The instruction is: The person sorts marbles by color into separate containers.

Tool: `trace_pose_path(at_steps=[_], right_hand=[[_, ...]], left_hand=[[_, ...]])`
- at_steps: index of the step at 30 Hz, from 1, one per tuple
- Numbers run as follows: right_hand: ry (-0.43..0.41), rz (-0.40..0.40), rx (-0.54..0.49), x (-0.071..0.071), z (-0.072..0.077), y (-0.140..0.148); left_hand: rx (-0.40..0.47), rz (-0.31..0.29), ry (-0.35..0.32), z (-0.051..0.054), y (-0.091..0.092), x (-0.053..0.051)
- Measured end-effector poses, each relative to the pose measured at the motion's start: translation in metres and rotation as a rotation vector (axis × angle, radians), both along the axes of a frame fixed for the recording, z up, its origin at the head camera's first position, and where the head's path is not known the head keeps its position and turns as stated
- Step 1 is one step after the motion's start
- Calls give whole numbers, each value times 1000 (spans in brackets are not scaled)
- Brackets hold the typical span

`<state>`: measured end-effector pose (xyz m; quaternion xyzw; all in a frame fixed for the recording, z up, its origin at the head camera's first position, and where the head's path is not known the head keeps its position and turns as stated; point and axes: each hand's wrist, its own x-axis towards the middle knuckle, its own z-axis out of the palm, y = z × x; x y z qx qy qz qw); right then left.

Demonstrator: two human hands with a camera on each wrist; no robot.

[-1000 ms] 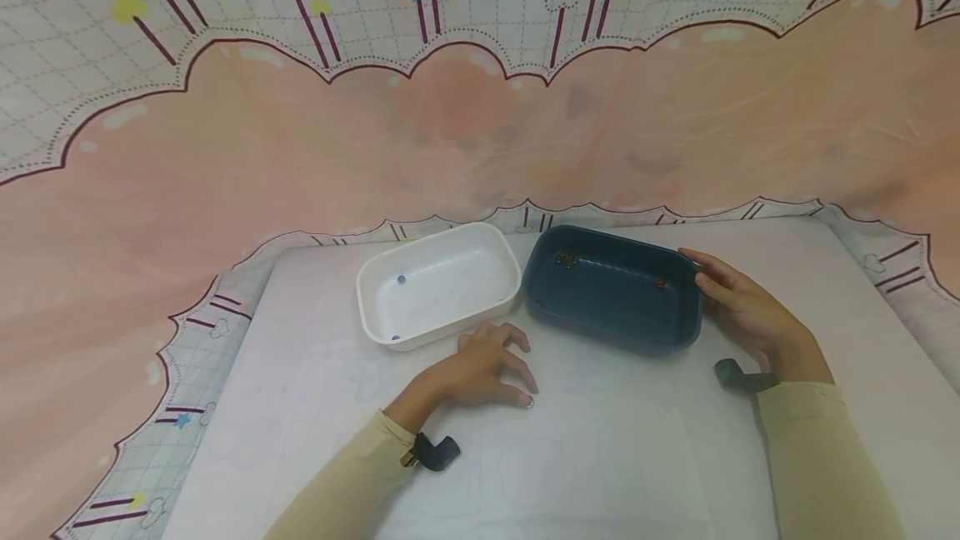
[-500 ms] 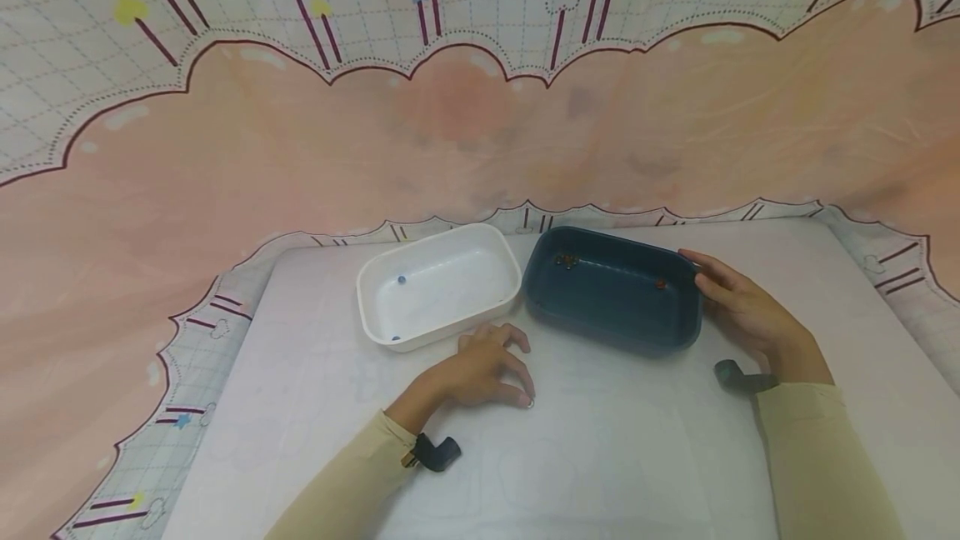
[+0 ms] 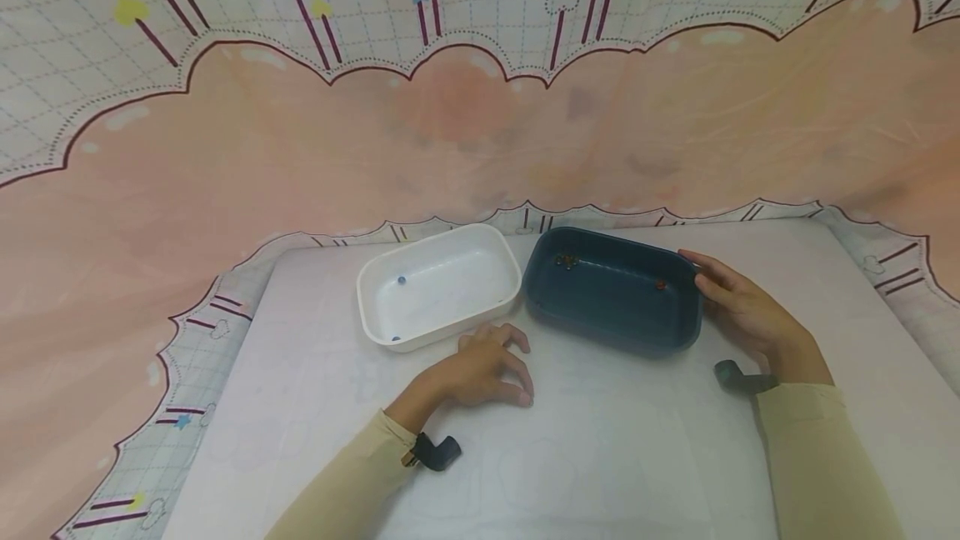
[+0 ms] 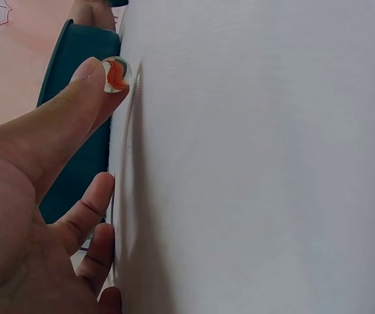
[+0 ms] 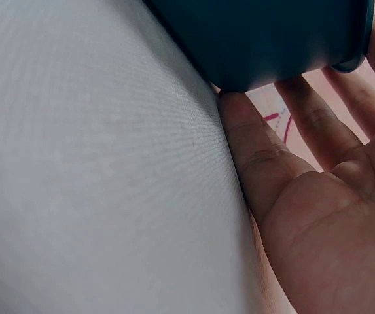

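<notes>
My left hand (image 3: 480,369) is low over the white tabletop in front of the dishes. Between its thumb and index fingertip it pinches a clear glass marble (image 4: 116,75) with an orange swirl; the other fingers are spread and bent. At the right, my right hand (image 3: 753,319) holds the right end of a dark blue dish (image 3: 615,336), its fingertips along the outer wall and rim. Inside that dish lie several amber marbles (image 3: 567,261) and a red one (image 3: 661,283). A white dish (image 3: 442,327) beside it contains two blue marbles (image 3: 401,279).
Both dishes stand close together near the back of the white-covered table (image 3: 600,457). Behind them hangs a patterned peach curtain (image 3: 465,132). A dark wrist-worn piece (image 3: 437,452) sits at the left cuff, and another (image 3: 738,377) at the right.
The left index fingertip has drawn in to the thumb and closed on the marble, which no longer shows in the head view. The right hand and both dishes stay put.
</notes>
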<state>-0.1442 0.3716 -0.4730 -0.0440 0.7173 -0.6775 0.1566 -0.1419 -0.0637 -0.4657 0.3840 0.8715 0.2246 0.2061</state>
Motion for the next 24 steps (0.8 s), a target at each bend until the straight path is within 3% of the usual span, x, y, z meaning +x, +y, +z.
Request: trace_pose_path(at_steps=[10, 17, 24], right_hand=[[4, -17, 48, 1, -1, 0], [9, -25, 0, 1, -3, -1], [24, -24, 39, 2, -2, 0]], left_hand=[[44, 28, -14, 2, 0, -1], [77, 62, -28, 3, 1, -1], [109, 70, -44, 4, 1, -2]])
